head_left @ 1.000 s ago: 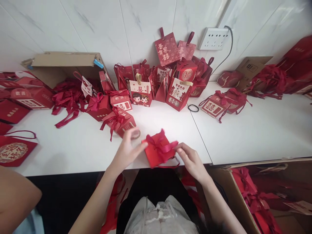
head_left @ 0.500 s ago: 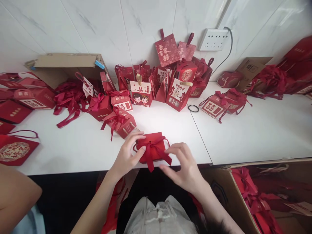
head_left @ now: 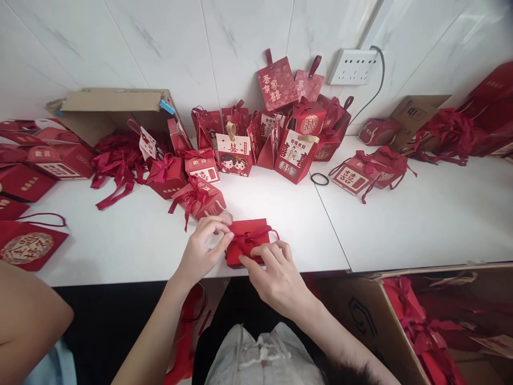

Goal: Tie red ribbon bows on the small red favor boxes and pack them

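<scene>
A small red gift box (head_left: pixel 256 223) lies at the white table's front edge, with a dark red ribbon bow (head_left: pixel 245 240) tied across its top. A thin cord handle (head_left: pixel 276 233) curves out at its right side. At the box's left side, my left hand (head_left: pixel 203 247) pinches the left part of the ribbon between thumb and fingers. My right hand (head_left: pixel 276 271) reaches over the box's front right, its thumb and fingers closed on the ribbon below the knot. The ribbon tails are mostly hidden under that hand.
Several decorated red boxes (head_left: pixel 234 155) stand behind. A cardboard box (head_left: pixel 120 101) and loose ribbons (head_left: pixel 118 163) are at left. A black hair tie (head_left: pixel 319 179) lies on the table (head_left: pixel 385 230). Below right, an open carton (head_left: pixel 360 315) holds red boxes. Another person's arm (head_left: pixel 32 315) is at left.
My right hand has moved left onto the box and closed on the ribbon, covering its tails. My left thumb and fingers have drawn together at the box's left side.
</scene>
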{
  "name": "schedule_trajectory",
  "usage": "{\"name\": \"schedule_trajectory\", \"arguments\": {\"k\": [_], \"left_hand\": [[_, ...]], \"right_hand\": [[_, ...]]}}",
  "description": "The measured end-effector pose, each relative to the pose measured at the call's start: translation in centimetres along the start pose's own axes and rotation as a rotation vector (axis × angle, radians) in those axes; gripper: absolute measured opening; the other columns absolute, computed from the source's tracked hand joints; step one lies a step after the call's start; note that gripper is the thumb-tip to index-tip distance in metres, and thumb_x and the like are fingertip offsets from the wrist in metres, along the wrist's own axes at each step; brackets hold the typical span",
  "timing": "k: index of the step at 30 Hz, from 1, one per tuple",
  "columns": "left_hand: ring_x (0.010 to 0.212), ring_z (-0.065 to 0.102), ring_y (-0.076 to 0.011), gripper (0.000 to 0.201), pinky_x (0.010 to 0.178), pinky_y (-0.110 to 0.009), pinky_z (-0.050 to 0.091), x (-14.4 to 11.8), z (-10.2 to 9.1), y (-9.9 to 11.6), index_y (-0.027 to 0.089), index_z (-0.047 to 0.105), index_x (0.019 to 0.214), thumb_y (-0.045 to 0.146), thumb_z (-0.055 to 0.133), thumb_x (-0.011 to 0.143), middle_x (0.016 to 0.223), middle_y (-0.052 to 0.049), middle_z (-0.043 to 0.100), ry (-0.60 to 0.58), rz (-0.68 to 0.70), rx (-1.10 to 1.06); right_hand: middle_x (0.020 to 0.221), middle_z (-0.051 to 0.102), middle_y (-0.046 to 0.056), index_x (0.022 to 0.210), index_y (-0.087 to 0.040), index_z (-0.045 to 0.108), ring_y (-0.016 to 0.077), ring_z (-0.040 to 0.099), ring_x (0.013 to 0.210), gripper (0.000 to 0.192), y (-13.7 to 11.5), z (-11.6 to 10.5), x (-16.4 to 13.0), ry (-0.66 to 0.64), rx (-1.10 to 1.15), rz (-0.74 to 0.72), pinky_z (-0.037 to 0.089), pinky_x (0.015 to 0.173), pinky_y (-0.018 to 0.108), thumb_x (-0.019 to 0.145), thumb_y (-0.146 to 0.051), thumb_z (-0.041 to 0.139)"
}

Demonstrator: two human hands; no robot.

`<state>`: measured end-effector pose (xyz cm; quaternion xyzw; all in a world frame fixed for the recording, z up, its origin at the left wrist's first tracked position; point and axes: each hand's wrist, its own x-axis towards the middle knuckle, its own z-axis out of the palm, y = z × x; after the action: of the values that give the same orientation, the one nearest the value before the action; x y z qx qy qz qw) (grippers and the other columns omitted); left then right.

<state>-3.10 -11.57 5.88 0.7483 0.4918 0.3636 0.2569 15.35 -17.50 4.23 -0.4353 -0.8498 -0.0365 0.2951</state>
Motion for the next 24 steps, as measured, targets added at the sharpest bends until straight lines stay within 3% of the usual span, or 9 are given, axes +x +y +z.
{"name": "schedule_trajectory", "arguments": {"k": [3,6,10,14,17,20,24], "left_hand": [[0.075,0.058,-0.0143,0.014,0.070,-0.026,0.047,0.8,-0.5,0.5,0.020,0.057,0.078,0.030,0.051,0.086,0.077,0.000,0.063,-0.136,-0.074,-0.054],[0.065,0.057,-0.0119,0.016,0.062,-0.023,0.046,1.7,-0.8,0.8,0.019,0.055,0.078,0.032,0.052,0.085,0.071,0.001,0.062,-0.259,-0.148,-0.190],[0.058,0.056,-0.0103,0.019,0.052,-0.021,0.043,2.4,-0.7,0.7,0.018,0.053,0.076,0.035,0.054,0.084,0.065,0.001,0.059,-0.357,-0.224,-0.380],[0.051,0.053,-0.0089,0.017,0.046,-0.019,0.039,2.6,-0.7,0.4,0.018,0.052,0.078,0.034,0.056,0.083,0.058,0.004,0.055,-0.306,-0.279,-0.397],[0.052,0.055,-0.0100,0.017,0.041,-0.017,0.036,2.6,-0.8,0.4,0.018,0.053,0.081,0.035,0.057,0.082,0.059,0.003,0.058,-0.271,-0.290,-0.340],[0.047,0.053,-0.0086,0.019,0.037,-0.016,0.032,2.5,-0.9,0.4,0.017,0.054,0.083,0.036,0.057,0.082,0.063,0.001,0.061,-0.295,-0.310,-0.328],[0.037,0.041,-0.0033,0.019,0.035,-0.016,0.032,2.0,-1.1,-0.5,0.017,0.054,0.086,0.035,0.057,0.083,0.063,0.001,0.059,-0.357,-0.305,-0.479]], "right_hand": [[0.098,0.062,0.009,0.114,-0.015,0.058,0.0194,0.051,0.088,0.028,0.2,-0.3,0.1,-0.025,-0.056,-0.016,0.034,0.086,0.040,0.088,-0.010,0.047],[0.098,0.062,0.010,0.116,-0.012,0.057,0.0200,0.051,0.088,0.030,0.2,-0.5,0.1,-0.014,-0.091,-0.008,0.036,0.084,0.040,0.089,-0.008,0.044],[0.090,0.062,0.009,0.103,-0.013,0.062,0.0183,0.052,0.083,0.024,0.4,-0.1,-0.2,0.080,-0.024,-0.015,0.039,0.081,0.039,0.089,-0.007,0.044],[0.091,0.060,0.007,0.097,-0.018,0.065,0.0177,0.054,0.086,0.017,0.8,0.6,-0.9,0.272,0.106,-0.008,0.044,0.077,0.035,0.085,-0.010,0.056],[0.097,0.063,0.008,0.102,-0.019,0.065,0.0200,0.056,0.098,0.024,0.7,0.6,-1.2,0.393,0.156,-0.044,0.046,0.084,0.037,0.080,-0.012,0.066],[0.083,0.068,0.003,0.102,-0.015,0.065,0.0162,0.061,0.092,0.022,0.4,0.5,-1.2,0.372,0.199,-0.114,0.041,0.094,0.039,0.080,-0.012,0.067],[0.074,0.070,-0.001,0.102,-0.014,0.063,0.0121,0.064,0.078,0.020,0.1,0.6,-0.9,0.326,0.243,-0.131,0.042,0.093,0.037,0.081,-0.013,0.066]]}}
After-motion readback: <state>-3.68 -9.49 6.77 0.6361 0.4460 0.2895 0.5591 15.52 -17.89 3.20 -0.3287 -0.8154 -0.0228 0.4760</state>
